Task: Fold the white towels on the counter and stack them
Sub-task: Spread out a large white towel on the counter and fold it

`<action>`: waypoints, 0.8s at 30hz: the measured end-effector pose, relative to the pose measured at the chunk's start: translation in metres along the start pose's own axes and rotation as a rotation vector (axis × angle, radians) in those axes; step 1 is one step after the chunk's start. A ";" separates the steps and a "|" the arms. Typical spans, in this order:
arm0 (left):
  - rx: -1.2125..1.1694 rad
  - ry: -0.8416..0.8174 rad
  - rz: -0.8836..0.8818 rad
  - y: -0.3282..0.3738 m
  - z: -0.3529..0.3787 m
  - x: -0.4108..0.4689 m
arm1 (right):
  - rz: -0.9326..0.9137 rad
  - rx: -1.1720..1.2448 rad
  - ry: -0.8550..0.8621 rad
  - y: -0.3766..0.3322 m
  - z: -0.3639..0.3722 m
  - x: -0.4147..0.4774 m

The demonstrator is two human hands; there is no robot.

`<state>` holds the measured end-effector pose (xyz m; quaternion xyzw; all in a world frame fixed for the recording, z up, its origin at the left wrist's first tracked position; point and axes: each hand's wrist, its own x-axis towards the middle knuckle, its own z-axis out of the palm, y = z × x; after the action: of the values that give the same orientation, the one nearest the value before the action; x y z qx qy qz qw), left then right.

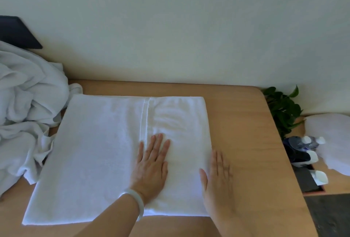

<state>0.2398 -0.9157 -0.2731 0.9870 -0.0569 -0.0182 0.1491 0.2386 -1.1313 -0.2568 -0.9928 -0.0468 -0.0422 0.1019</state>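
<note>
Both hands [151,164] flat on folded towel [94,151].

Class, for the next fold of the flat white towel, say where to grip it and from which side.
Likely its two left corners, coming from the left: that half of the towel lies flat with a free edge, while the right part is already folded over and pressed flat under the left hand.

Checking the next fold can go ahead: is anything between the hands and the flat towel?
Nothing visible. The left hand lies flat on the towel, the right hand against its right edge. The crumpled pile sits off to the left.
</note>
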 end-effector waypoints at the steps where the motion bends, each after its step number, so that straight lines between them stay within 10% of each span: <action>1: 0.002 0.008 0.005 0.000 0.000 0.001 | -0.030 0.012 0.026 -0.009 -0.001 0.011; 6: 0.018 0.004 0.017 -0.001 -0.001 -0.001 | -0.270 -0.014 -0.092 -0.016 0.020 0.024; 11: 0.008 0.017 0.013 -0.003 0.003 -0.002 | 0.075 0.000 -0.021 -0.007 0.013 0.027; 16: 0.014 0.009 0.007 -0.003 0.005 -0.002 | -0.381 0.008 -0.076 -0.055 0.016 -0.012; 24: 0.069 0.059 0.008 0.004 -0.002 0.003 | 0.009 -0.017 -0.038 0.009 -0.003 0.030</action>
<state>0.2419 -0.9195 -0.2697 0.9915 -0.0568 0.0134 0.1165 0.2686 -1.1383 -0.2527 -0.9944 -0.0438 -0.0235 0.0929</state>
